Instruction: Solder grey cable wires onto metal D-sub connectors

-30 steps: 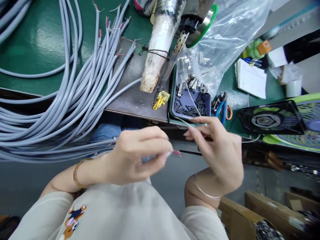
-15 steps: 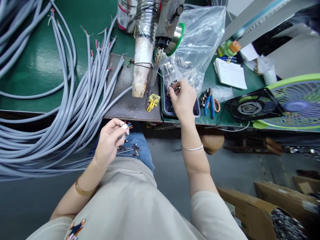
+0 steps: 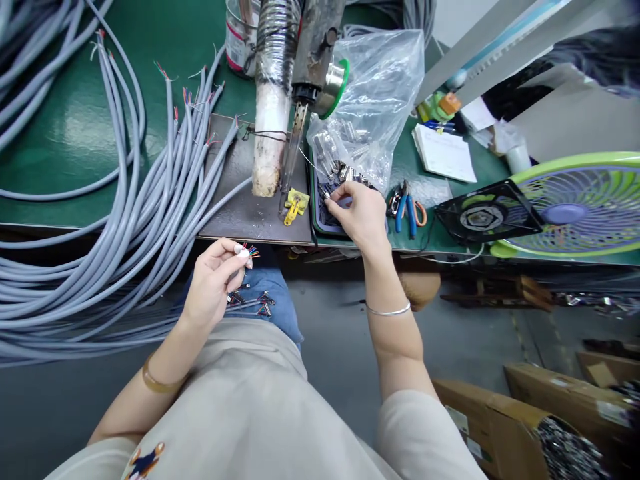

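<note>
My left hand (image 3: 213, 283) is closed on the end of a grey cable (image 3: 243, 252), pinching it so its stripped coloured wires fan out past my fingertips, just below the bench edge. My right hand (image 3: 361, 215) reaches over a small dark tray (image 3: 316, 215) of metal connector parts on the green bench and pinches a small metal piece (image 3: 327, 195) at the tray's left side. A clear plastic bag (image 3: 373, 100) of the same metal parts slumps over the back of the tray.
A thick bundle of grey cables (image 3: 125, 220) drapes off the bench on the left. A wrapped soldering stand (image 3: 273, 100) and yellow clip (image 3: 293, 205) sit on a dark plate. Blue-handled cutters (image 3: 407, 212), a notepad (image 3: 444, 153), fans (image 3: 565, 207) lie right; cardboard boxes (image 3: 560, 413) below.
My right hand went from near my left hand out to the tray, then drew back slightly with a small piece pinched. My left hand dropped lower and left with the cable end.
</note>
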`<state>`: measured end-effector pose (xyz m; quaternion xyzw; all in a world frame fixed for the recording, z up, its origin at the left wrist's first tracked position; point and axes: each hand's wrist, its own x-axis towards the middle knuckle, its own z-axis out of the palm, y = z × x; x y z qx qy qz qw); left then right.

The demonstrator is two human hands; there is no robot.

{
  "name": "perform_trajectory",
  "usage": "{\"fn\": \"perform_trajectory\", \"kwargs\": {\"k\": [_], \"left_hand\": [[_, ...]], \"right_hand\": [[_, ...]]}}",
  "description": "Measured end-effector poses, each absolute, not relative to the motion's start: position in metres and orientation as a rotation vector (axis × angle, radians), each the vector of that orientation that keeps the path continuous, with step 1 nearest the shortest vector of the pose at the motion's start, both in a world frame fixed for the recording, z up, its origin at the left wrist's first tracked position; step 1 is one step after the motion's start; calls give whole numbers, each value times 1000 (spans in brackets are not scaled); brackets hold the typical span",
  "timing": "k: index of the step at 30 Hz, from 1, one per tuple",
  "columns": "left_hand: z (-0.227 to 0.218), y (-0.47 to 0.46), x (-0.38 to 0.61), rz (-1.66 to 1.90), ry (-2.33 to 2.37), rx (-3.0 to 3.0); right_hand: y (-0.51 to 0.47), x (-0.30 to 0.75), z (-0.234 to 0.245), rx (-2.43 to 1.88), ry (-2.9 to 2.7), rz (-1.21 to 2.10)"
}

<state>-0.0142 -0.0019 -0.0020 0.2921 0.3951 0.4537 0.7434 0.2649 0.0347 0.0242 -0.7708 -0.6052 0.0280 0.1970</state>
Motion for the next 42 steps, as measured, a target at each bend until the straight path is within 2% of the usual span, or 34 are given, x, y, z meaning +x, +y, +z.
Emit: {"fn": "perform_trajectory", "kwargs": {"k": [6, 10, 16, 18, 21, 38, 42], "left_hand": [[4, -1, -11, 1002, 874, 694], [7, 0, -5, 1012, 879, 746], [8, 2, 7, 943, 813, 821], [8, 3, 10, 917, 799, 832], [8, 3, 12, 897, 790, 845], [2, 8, 11, 876, 820, 868], [3, 8, 10, 852, 837, 884]], "right_hand": [[24, 279, 16, -1997, -1623, -15], [13, 282, 24, -1872, -1475, 46], [-28, 231, 42, -1613, -1448, 396], [-39, 211, 40, -1508, -1451, 563], [-47, 190, 31, -1430, -1432, 646], [-43, 177, -2, -1331, -1468, 338], [-43, 177, -5, -1298, -1481, 354]]}}
